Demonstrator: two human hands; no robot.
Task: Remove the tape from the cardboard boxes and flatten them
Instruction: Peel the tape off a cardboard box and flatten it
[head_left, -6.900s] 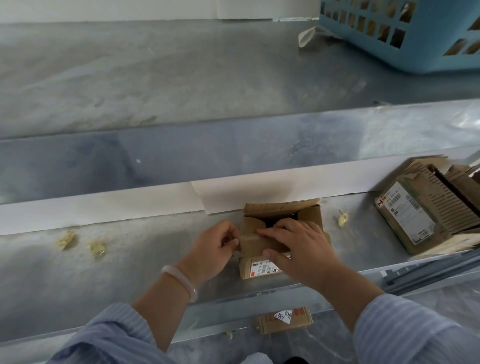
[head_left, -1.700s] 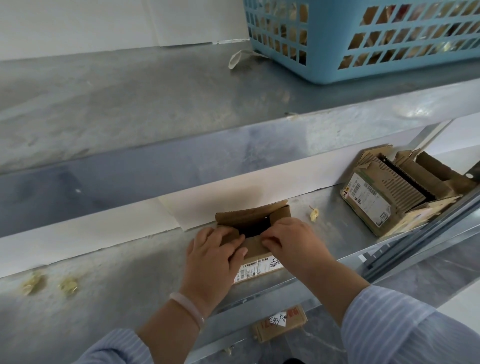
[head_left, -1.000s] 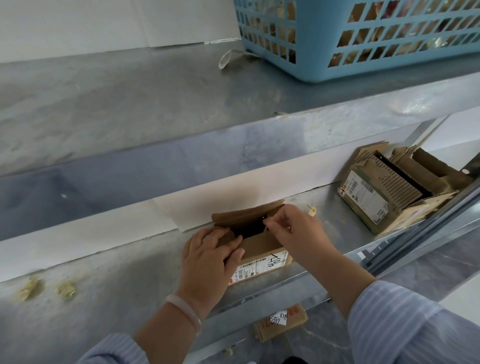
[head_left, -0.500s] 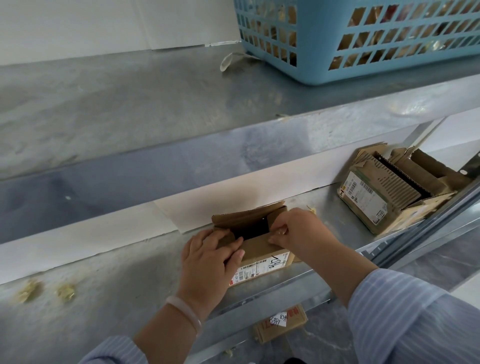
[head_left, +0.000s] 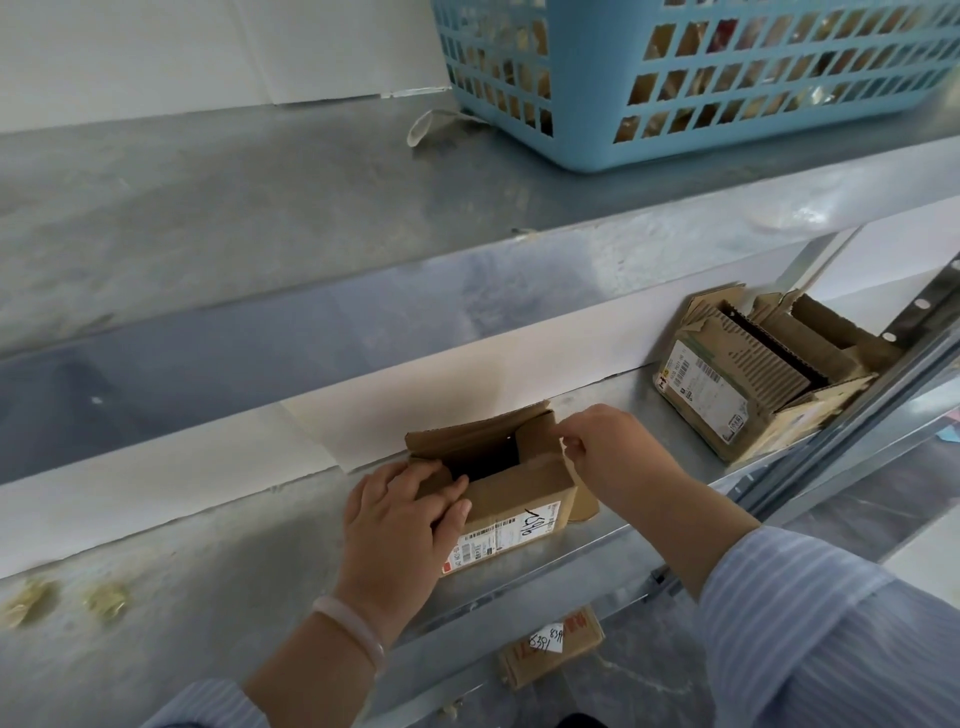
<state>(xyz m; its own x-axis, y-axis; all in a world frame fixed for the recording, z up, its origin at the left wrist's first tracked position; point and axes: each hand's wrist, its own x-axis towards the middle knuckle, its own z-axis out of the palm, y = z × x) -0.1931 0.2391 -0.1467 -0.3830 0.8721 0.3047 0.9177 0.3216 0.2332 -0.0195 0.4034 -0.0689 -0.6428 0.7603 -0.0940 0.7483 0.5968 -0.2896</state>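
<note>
Barcode label (head_left: 501, 535) with black handwritten digits on small box (head_left: 524, 486).

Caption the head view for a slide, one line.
Left hand grips a small open cardboard box on the metal shelf while the right hand pinches its right flap.

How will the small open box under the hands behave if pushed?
The small box looks dark and empty inside, so probably light. On the smooth metal shelf it likely slides rather than tips. Its opened flaps probably flex easily.
</note>
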